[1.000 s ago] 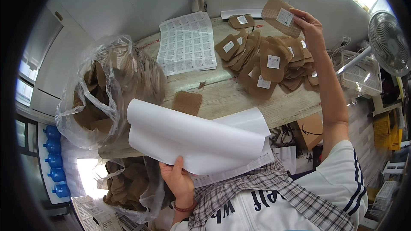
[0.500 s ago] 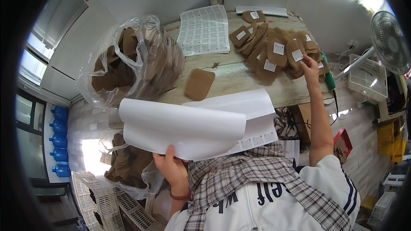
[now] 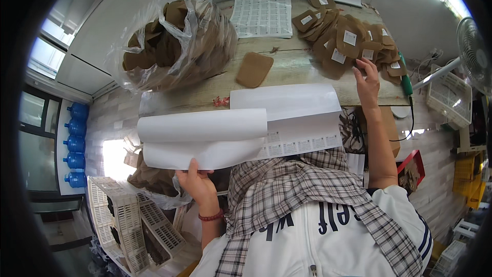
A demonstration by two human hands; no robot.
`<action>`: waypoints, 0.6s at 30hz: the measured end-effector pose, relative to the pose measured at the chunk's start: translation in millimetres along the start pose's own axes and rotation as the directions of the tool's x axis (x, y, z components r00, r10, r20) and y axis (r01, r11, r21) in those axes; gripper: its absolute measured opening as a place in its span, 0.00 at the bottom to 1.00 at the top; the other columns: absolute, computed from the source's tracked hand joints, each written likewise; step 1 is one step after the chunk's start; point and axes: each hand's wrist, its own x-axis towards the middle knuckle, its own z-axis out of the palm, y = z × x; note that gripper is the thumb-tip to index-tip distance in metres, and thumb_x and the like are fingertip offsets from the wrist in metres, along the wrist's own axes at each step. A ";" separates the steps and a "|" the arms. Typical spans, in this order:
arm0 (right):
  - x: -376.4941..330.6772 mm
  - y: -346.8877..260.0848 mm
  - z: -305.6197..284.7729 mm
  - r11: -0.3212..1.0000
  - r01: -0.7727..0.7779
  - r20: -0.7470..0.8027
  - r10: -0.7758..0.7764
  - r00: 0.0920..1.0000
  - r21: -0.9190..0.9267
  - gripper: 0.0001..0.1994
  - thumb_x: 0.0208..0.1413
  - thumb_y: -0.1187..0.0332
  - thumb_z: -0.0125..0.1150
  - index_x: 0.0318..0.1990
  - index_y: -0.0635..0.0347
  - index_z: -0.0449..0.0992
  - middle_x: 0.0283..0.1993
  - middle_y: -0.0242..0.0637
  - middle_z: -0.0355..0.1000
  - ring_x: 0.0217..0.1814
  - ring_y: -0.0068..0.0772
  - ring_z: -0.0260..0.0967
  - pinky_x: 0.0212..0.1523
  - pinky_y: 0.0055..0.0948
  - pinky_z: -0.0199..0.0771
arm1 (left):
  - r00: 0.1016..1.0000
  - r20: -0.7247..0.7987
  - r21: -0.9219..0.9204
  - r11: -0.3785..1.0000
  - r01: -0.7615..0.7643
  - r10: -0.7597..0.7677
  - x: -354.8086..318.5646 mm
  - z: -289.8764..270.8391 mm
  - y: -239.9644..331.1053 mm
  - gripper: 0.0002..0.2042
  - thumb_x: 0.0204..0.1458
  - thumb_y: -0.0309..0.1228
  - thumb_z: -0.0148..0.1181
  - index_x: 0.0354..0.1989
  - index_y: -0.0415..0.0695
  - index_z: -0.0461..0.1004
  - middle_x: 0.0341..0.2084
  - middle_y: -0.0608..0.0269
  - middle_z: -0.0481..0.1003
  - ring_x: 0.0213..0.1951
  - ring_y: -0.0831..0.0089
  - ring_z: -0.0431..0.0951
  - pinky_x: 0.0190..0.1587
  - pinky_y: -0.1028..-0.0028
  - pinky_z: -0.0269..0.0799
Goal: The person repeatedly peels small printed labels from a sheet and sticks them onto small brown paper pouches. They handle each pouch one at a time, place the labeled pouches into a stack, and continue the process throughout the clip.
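My left hand [image 3: 199,184] pinches the lower edge of a large white sheet of labels [image 3: 200,128], thumb on top. The sheet curls over at the left. Rows of small printed labels [image 3: 302,145] show on its right part, next to a bare white strip [image 3: 287,97]. My right hand [image 3: 367,79] is raised at the near edge of a pile of brown rounded pads [image 3: 350,43], its fingers apart and empty. Many of these pads carry a small white label. One brown pad without a label [image 3: 254,69] lies alone on the table, left of the pile.
A clear plastic bag [image 3: 205,56] full of brown pieces stands on the table [image 3: 292,66] at left. Printed sheets [image 3: 262,13] lie at the back. A green-handled tool [image 3: 407,84] with a cord sits at the right edge, near a fan [image 3: 474,54]. White crates [image 3: 120,220] stand lower left.
My right hand has come off a labelled pad and drawn back toward me, fingers opening. The curled part of the sheet has shifted left, baring more printed labels. The view has tilted downward.
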 end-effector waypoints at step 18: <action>-119.6 -150.9 -10.2 0.961 0.073 0.533 -0.211 0.819 0.267 0.37 0.42 0.61 0.78 0.63 0.54 0.70 0.47 0.43 0.73 0.45 0.46 0.75 0.44 0.37 0.77 | 0.880 0.425 -0.004 0.972 0.236 -0.212 -37.2 51.0 -45.2 0.18 0.60 0.19 0.52 0.58 0.38 0.60 0.46 0.56 0.72 0.40 0.68 0.79 0.31 0.68 0.80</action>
